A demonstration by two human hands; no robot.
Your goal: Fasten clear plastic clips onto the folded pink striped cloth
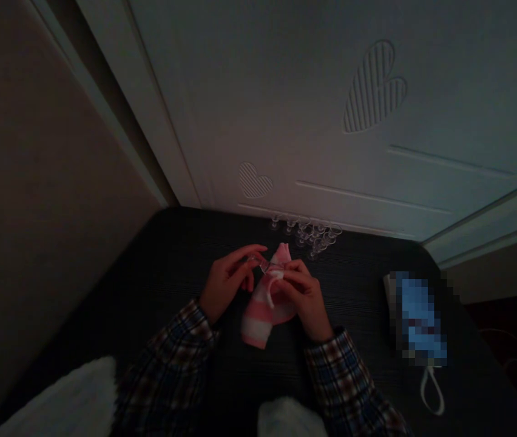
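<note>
A pink-and-white striped cloth [258, 312] hangs from my right hand [306, 297], whose fingers and thumb pinch its upper part near a white edge. My left hand [226, 282] is at the cloth's left, with thumb and fingers closed on a small clear piece [264, 265]. This piece reaches the cloth and the right fingertips; its full shape is partly hidden and dim. Just beyond both hands, several small clear stemmed pieces with round rims [315, 235] stand clustered on the dark tabletop [181, 267].
A white panel with raised hearts [256, 180] rises behind the table's back edge. At the right lies a blurred-out phone-like thing [420, 318] with a white wrist strap [432, 394]. Pale fabric [67, 400] shows at the lower left.
</note>
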